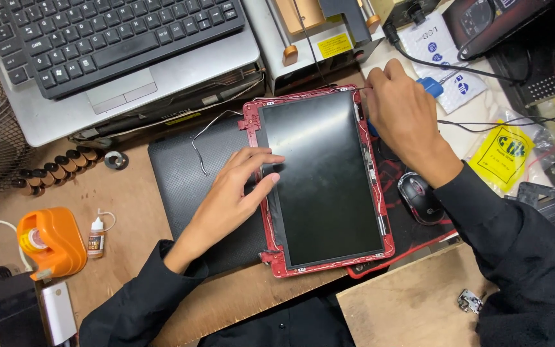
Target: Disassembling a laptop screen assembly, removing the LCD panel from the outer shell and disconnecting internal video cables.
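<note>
A dark laptop screen panel [322, 173] lies in a red lid frame [277, 266] on the wooden bench. My left hand [236, 193] rests flat on the panel's left edge, fingers spread over the frame. My right hand [403, 112] is at the frame's upper right corner, fingers closed on a blue-handled tool [430, 87] whose tip is hidden under the hand. Thin wires [203, 138] run from the frame's top left hinge.
A black laptop base [181, 180] lies under the lid. An open silver laptop [97, 58] is at the back left. A mouse [419, 196] sits on a pad at right. An orange tape dispenser [49, 241], glue bottle [96, 238] and yellow packet [502, 154] lie around.
</note>
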